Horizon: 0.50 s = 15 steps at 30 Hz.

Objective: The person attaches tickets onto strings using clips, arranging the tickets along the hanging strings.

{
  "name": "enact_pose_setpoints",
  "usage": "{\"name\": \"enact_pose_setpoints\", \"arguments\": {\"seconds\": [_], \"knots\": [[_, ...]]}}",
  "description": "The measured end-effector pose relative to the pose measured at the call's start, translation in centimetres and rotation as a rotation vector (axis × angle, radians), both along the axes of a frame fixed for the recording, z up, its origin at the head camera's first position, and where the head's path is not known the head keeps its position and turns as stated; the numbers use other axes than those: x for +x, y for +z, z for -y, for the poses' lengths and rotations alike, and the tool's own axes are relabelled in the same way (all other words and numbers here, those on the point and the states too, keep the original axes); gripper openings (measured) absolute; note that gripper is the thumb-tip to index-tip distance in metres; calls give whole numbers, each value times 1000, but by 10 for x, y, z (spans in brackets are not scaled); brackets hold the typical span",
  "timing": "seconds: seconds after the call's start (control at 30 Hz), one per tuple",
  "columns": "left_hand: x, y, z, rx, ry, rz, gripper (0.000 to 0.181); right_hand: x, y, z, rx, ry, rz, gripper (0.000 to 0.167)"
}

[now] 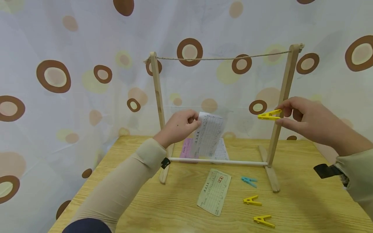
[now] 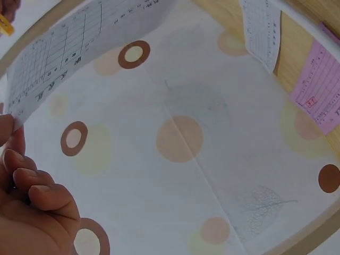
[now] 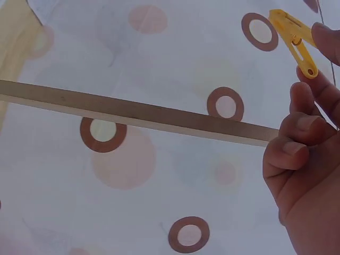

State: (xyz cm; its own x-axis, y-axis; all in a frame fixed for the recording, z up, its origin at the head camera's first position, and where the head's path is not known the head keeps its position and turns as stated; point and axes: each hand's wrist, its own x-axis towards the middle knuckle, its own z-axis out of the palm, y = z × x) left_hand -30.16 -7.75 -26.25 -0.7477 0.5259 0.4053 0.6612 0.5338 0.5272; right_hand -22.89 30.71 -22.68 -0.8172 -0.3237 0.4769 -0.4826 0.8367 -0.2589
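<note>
My left hand (image 1: 181, 127) pinches the upper left corner of a white printed slip (image 1: 208, 134), which hangs below the rope (image 1: 212, 59). In the left wrist view the slip (image 2: 58, 48) extends from the thumb and fingertip of that hand (image 2: 34, 196). At the right, my right hand (image 1: 310, 121) pinches a yellow clothespin (image 1: 269, 115) by its handle ends, near the right post. The right wrist view shows the clothespin (image 3: 295, 40) between thumb and forefinger, with the other fingers of the hand (image 3: 308, 149) curled.
A wooden frame (image 1: 287, 76) with a white lower bar (image 1: 218, 161) stands on the table (image 1: 140, 200). Behind the bar lie a pink slip (image 1: 186, 150) and a white slip (image 1: 222, 152). In front are a yellowish slip (image 1: 215, 191), a blue clothespin (image 1: 249, 181) and two yellow clothespins (image 1: 252, 200).
</note>
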Motion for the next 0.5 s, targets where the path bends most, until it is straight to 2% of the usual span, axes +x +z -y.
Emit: {"name": "enact_pose_setpoints", "arguments": {"seconds": [0.2, 0.4, 0.5], "knots": [[-4, 17, -19, 50, -7, -24, 23, 3, 41, 7, 83, -8, -108, 32], [-8, 34, -45, 114, -15, -66, 23, -3, 84, 14, 210, -9, -220, 33], [-10, 41, -59, 107, -13, -77, 22, -6, 103, 15, 278, -11, -276, 30]]}}
